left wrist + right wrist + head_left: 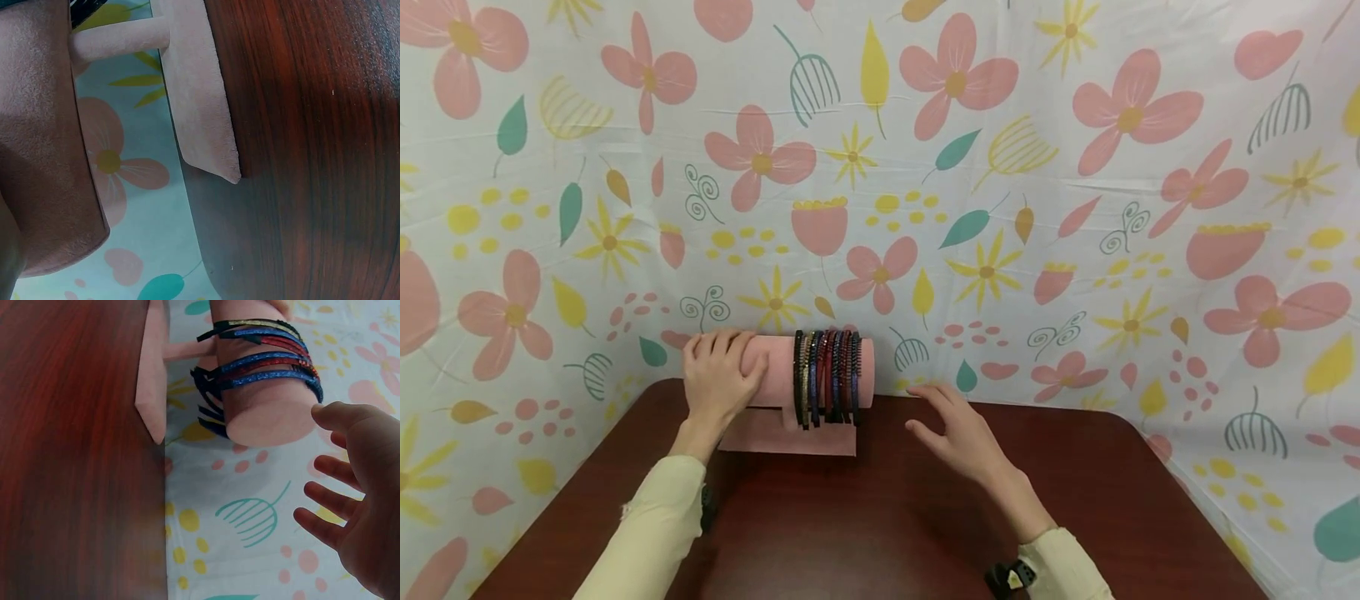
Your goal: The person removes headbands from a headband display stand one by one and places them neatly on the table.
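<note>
A pink plush display stand (775,354) carries a horizontal roll above a flat base (820,442). Several glittery headbands (827,375), black, blue, red and gold, sit side by side round the roll's right part. My left hand (718,375) holds the roll's left end, fingers over the top and thumb on the front. In the left wrist view only a sliver of that hand shows beside the bare end of the roll (37,125). Right of the stand, my right hand (958,433) is in the air, fingers apart, holding nothing. The right wrist view shows the headbands' open ends (206,419) below the roll.
The stand is at the far side of a dark reddish wooden table (850,517). Directly behind it hangs a white cloth (880,167) printed with flowers and leaves. A dark wrist device (1011,577) shows at the right sleeve.
</note>
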Motion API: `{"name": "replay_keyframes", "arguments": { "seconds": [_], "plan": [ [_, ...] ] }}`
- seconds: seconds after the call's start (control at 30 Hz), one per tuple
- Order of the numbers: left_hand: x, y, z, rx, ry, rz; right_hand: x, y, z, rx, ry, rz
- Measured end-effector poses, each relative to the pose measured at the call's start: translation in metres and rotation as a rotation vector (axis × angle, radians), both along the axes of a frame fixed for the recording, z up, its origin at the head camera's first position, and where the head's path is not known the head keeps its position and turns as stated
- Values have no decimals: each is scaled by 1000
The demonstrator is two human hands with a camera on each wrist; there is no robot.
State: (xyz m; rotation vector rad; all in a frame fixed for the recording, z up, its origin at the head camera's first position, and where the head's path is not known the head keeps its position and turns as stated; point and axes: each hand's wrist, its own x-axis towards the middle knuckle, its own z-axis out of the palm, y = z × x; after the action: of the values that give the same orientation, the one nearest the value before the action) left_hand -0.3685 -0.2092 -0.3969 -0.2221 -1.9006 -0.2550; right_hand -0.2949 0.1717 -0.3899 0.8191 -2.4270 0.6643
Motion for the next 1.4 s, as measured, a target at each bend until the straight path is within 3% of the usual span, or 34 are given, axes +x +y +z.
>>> {"name": "replay_keyframes", "arguments": {
  "seconds": [0.37, 0.73, 1.03, 1.4],
  "plan": [
    [-2, 4, -2, 7, 51, -10, -13, -15, 15, 22, -14, 50],
    [-2, 4, -9, -5, 37, -2, -28, -34, 24, 34, -43, 82],
    [-1, 1, -6, 4, 53, 27, -51, -55, 33, 88, -33, 163],
    [-3, 2, -3, 14, 61, 26, -70, -70, 36, 153, -105, 167]
  ]
}}
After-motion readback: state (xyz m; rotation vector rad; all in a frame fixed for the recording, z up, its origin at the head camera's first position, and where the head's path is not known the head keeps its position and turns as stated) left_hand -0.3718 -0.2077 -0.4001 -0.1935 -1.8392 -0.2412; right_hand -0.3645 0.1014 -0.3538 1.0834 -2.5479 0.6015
